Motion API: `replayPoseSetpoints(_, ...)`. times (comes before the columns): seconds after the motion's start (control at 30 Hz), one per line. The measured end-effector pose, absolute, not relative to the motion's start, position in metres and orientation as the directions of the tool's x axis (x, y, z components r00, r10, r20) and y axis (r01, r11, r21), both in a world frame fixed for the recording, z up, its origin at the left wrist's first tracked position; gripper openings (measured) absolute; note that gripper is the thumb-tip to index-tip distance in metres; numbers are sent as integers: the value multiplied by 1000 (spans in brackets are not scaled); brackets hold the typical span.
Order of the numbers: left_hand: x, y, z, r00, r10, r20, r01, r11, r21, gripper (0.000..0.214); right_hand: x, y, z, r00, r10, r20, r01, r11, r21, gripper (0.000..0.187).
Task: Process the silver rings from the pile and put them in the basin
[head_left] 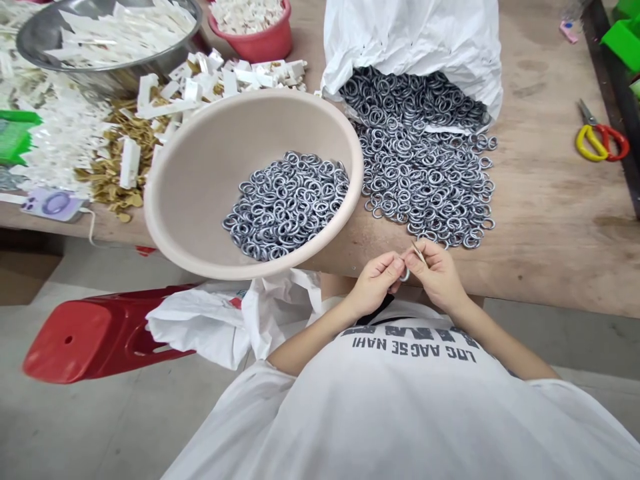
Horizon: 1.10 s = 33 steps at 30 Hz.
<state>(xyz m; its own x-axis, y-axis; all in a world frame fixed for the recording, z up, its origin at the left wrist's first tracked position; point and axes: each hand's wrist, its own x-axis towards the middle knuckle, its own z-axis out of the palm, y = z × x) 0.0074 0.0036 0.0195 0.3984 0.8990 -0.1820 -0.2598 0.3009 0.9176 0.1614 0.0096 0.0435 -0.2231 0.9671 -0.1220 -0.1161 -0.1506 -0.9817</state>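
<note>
My left hand (pixel 376 283) is closed in a pinch on a grey ring (pixel 405 275) at the table's front edge. Close beside it, my right hand (pixel 441 275) grips a thin, pointed metal tool (pixel 418 252), with its fingertips near the same ring. What kind of tool it is cannot be made out. Just beyond my hands lies a spread pile of grey rings (pixel 425 177), spilling from a white sack (pixel 413 37). To the left, a wide beige basin (pixel 190 173) holds a heap of similar rings (pixel 293 203).
Scissors (pixel 603 140) with yellow and red handles lie at the right. White and gold plastic pieces (pixel 125 133), a steel bowl (pixel 100 77) and a red tub (pixel 265 43) crowd the back left. A phone (pixel 53 203) lies near the edge; a red stool (pixel 75 340) stands below.
</note>
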Motion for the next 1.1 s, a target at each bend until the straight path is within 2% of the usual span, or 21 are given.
replayPoseSetpoints(0.3, 11, 5, 21, 389, 891, -234, -312, 366, 877, 41, 161, 9, 36, -183, 979, -92, -132, -117, -984, 28)
replayPoseSetpoints(0.63, 5, 5, 33, 383, 896, -224, -294, 348, 890, 36, 170, 12, 21, -127, 992, -18, 9, -17, -1000, 20)
replayPoseSetpoints(0.97, 5, 2, 38, 385, 896, -222, -320, 356, 878, 32, 174, 9, 11, -201, 976, -88, 128, -63, -990, 19)
replayPoseSetpoints(1.1, 1, 1, 48, 342, 922, -181, -330, 298, 896, 33, 175, 9, 10, -214, 973, -86, 164, -51, -985, 20)
